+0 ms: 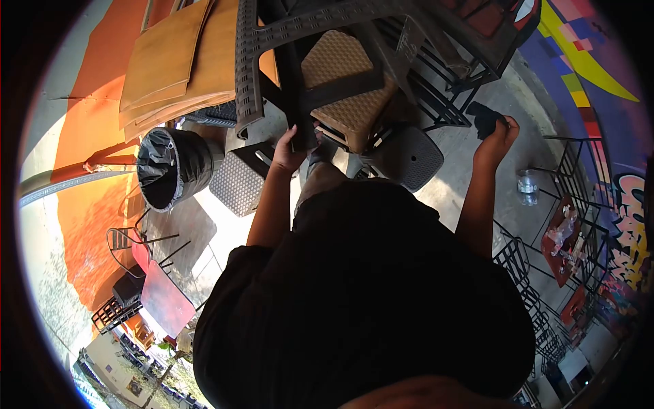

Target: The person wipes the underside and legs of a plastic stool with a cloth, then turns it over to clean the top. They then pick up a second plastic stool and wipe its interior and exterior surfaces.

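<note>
My left hand (291,151) is closed around a dark leg or edge of a brown plastic chair (289,31) with a woven pattern, which is tilted in front of me. My right hand (503,138) is held out to the right, its fingers gripping a black cloth (486,120) away from the chair. Below the chair frame, a tan woven-pattern stool (340,60) shows partly behind dark plastic parts. Close to my feet is a dark stool (413,160). A grey patterned stool seat (235,183) lies left of my left forearm.
A bin with a black bag (163,167) stands left, below stacked cardboard-like sheets (163,61). Black metal chair frames (436,88) crowd the front right. A clear water container (527,187) and a cluttered red table (562,242) are on the right; a pink-red table (165,300) is behind left.
</note>
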`<action>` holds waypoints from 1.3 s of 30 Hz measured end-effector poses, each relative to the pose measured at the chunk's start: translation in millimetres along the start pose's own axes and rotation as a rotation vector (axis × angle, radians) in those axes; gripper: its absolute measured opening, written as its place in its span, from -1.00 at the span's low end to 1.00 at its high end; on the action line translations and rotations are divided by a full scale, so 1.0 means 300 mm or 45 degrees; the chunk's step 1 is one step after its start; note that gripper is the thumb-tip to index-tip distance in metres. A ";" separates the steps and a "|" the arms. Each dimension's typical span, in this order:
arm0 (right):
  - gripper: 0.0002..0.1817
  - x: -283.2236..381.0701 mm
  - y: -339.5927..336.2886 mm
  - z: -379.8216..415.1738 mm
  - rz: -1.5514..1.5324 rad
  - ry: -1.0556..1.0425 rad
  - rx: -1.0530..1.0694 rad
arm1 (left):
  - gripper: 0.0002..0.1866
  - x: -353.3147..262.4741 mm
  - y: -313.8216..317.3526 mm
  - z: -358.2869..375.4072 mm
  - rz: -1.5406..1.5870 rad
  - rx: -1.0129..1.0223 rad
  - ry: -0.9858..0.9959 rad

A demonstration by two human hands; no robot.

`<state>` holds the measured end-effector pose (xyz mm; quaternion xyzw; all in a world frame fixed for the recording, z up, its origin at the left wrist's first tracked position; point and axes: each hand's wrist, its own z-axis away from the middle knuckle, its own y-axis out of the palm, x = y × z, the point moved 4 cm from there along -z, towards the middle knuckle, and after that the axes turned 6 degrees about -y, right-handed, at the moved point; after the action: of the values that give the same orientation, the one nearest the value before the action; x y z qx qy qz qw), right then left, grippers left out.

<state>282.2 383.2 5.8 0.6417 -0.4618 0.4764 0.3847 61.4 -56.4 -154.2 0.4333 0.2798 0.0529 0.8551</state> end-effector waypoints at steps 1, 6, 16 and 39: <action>-0.80 -0.004 -0.005 -0.007 -0.036 0.018 0.000 | -0.39 -0.003 0.012 0.007 0.024 0.015 0.008; -0.72 0.007 -0.005 -0.007 0.034 -0.014 0.093 | -0.42 -0.054 -0.020 0.009 0.007 -0.126 0.132; -0.52 0.084 0.032 -0.010 0.294 -0.074 0.361 | -0.44 -0.259 0.306 0.175 -0.221 -0.281 0.324; -0.36 -0.438 0.181 0.199 0.885 0.220 1.113 | -0.18 -0.462 0.876 0.403 -1.821 -0.438 0.513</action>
<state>229.8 342.0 -133.3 0.5102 -0.3726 0.7729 -0.0599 48.6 -26.1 164.8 -0.0107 0.6306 -0.3930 0.6691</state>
